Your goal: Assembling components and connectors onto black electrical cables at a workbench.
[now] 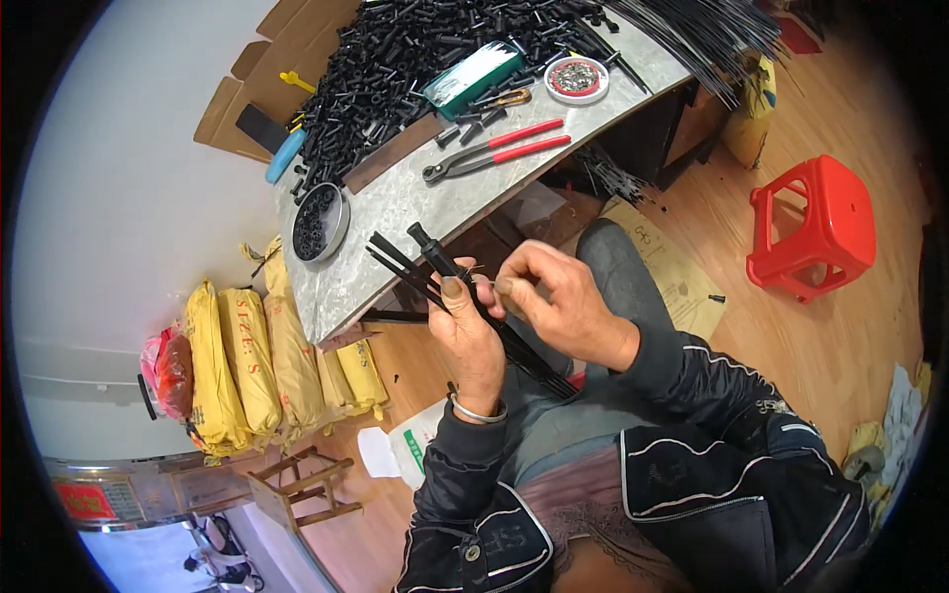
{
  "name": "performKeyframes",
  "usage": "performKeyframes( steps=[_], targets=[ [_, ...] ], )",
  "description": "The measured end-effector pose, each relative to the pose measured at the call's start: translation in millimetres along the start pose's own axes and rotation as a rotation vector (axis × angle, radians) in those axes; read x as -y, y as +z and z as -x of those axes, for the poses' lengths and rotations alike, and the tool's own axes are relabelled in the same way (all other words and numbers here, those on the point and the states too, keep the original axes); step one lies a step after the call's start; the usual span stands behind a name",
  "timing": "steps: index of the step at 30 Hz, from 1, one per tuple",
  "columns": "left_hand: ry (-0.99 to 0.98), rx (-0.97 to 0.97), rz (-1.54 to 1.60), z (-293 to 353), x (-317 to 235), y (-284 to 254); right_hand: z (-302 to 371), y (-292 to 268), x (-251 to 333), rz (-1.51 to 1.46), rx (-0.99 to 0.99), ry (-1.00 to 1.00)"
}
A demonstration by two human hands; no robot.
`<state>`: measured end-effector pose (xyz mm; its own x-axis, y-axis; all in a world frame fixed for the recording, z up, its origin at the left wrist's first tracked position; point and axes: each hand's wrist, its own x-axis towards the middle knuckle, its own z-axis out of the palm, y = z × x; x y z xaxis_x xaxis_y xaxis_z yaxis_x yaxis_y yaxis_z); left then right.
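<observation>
Rods (534, 360) lay in left hand (467, 346) before table (395, 203); pincers (514, 152) lay on it, before parts heap (366, 109); sacks (252, 356) stood left, stool (845, 212) right.

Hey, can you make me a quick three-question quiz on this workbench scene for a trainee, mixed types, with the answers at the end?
1. Which hand grips the bundle of thin black rods?
2. True or false: the red stool stands on the floor.
3. What colour are the handles of the pincers lying on the table? A) green B) red C) yellow

Key:
1. The left hand.
2. True.
3. B.
</observation>
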<state>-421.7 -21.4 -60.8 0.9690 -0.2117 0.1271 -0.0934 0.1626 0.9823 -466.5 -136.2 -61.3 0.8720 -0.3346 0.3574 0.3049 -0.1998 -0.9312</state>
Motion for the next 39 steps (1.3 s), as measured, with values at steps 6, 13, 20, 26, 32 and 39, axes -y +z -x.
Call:
performKeyframes(
  steps=[6,13,20,26,32,39],
  targets=[
    [-0.051,0.031,0.082,4.6,-6.0,8.8,-32.8,-7.5,-22.8,-0.700,0.354,0.414],
    [-0.040,0.070,0.142,-2.8,-1.5,-9.1,-39.0,-7.5,-46.5,-0.001,0.217,0.056],
    [-0.160,0.201,0.366,-5.4,4.7,-33.2,-142.7,-30.6,-84.6,1.139,0.091,-0.456],
    [-0.219,0.069,0.322,-4.8,16.8,-47.8,-156.6,-36.5,-79.1,0.974,0.184,-0.563],
    [-0.180,-0.039,0.296,-11.3,16.6,-48.4,-65.7,-44.7,-34.0,0.235,0.333,0.117],
    [-0.167,-0.027,0.260,-8.9,13.9,-35.8,-9.0,-52.0,-14.7,0.677,0.283,-0.294]
  ],
)
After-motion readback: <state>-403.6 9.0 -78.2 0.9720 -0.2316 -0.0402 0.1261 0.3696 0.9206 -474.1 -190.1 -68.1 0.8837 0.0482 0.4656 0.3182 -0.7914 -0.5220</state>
